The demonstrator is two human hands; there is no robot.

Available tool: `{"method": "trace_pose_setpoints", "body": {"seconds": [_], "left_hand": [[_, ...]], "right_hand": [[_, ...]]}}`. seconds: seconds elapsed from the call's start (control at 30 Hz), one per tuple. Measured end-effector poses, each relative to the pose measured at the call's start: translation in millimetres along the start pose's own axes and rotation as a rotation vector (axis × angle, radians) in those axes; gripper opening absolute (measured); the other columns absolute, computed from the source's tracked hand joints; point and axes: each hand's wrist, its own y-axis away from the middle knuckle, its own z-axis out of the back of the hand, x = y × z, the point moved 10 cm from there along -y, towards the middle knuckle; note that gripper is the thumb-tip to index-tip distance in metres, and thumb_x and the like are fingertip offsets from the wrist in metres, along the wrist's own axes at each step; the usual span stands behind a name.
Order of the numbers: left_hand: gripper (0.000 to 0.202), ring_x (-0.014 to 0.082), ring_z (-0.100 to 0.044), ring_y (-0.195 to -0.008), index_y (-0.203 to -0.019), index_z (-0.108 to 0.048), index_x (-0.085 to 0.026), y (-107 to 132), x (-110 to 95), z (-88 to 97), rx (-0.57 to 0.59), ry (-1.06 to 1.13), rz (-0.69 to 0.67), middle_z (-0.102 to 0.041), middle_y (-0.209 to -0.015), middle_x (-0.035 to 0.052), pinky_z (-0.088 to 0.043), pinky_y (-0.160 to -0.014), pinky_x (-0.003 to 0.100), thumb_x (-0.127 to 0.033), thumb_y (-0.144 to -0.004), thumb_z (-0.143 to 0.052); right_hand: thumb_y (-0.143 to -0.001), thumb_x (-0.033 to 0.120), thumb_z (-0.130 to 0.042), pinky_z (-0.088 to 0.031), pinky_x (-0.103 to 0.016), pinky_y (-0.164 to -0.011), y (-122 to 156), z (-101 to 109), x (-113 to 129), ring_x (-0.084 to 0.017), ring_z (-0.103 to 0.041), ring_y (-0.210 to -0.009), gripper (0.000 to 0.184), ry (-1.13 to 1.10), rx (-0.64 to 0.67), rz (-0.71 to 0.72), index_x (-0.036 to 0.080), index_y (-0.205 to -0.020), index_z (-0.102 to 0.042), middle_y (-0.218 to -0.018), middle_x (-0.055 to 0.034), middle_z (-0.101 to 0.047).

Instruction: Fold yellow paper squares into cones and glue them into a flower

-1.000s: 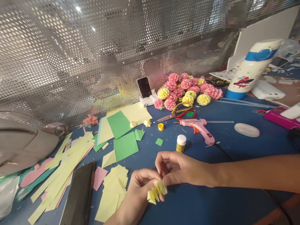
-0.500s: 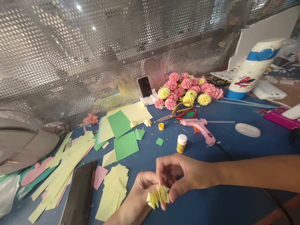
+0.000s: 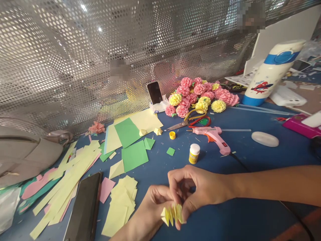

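A strip of yellow pleated paper [image 3: 172,214], its folds fanned out, sits between my two hands near the bottom of the view. My left hand [image 3: 156,204] is closed on it from the left and below, with some fingers hidden behind the paper. From the right, my right hand [image 3: 198,187] pinches the paper's right end between thumb and fingers. Just beyond my hands stands a small glue bottle [image 3: 194,154] with a white top. To the left lies a pile of pale yellow paper pieces [image 3: 120,204].
A pink glue gun [image 3: 213,135], scissors [image 3: 179,125] and a yellow cap [image 3: 172,135] lie farther back. Pink and yellow paper flowers [image 3: 198,93] are heaped behind them. Green sheets [image 3: 135,155], a dark phone [image 3: 84,207] and a bag [image 3: 27,150] lie left; a bottle [image 3: 272,73] stands right.
The pleated paper has shifted slightly to the right and looks a little more bunched together. Both hands stay on it, and the things on the table have not moved.
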Motion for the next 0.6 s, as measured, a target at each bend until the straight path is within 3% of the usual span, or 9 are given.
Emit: {"method": "trace_pose_setpoints", "body": {"seconds": [0.17, 0.37, 0.5, 0.6], "left_hand": [[0.034, 0.0088, -0.058, -0.044, -0.067, -0.075, -0.01, -1, -3, -1.1, 0.011, 0.006, 0.004, -0.068, -0.057, 0.0065, -0.045, -0.048, 0.018, -0.041, -0.068, -0.087], [0.027, 0.0094, -0.061, -0.055, -0.081, -0.075, -0.013, 1, -15, 1.7, -0.016, 0.115, -0.064, -0.069, -0.069, 0.0039, -0.049, -0.06, 0.021, -0.035, -0.07, -0.087], [0.02, 0.0122, -0.064, -0.073, -0.09, -0.073, -0.013, 5, -36, 1.0, -0.053, -0.066, -0.173, -0.069, -0.079, 0.0049, -0.05, -0.078, 0.025, -0.033, -0.088, -0.072], [0.016, 0.0118, -0.061, -0.079, -0.099, -0.069, -0.016, 9, -52, 2.1, -0.094, -0.236, -0.285, -0.068, -0.087, 0.0031, -0.048, -0.079, 0.022, -0.028, -0.088, -0.072]], "right_hand": [[-0.054, 0.045, -0.092, -0.039, -0.022, -0.064, 1, 2, 5, -0.009, -0.05, -0.068, 0.05, 0.027, -0.013, 0.023, 0.015, -0.08, -0.062, -0.077, 0.0041, -0.056], [-0.067, 0.036, -0.088, -0.04, -0.024, -0.068, -1, 7, 12, -0.01, -0.055, -0.072, 0.041, -0.07, -0.043, 0.098, 0.015, -0.084, -0.056, -0.076, 0.0035, -0.056], [-0.079, 0.034, -0.08, -0.044, -0.03, -0.074, -4, 9, 15, -0.014, -0.061, -0.075, 0.035, -0.17, -0.038, 0.165, 0.017, -0.086, -0.05, -0.077, 0.0, -0.062], [-0.078, 0.033, -0.081, -0.045, -0.029, -0.076, -4, 17, 16, -0.013, -0.061, -0.077, 0.035, -0.201, -0.088, 0.174, 0.016, -0.086, -0.051, -0.08, 0.0005, -0.062]]}}
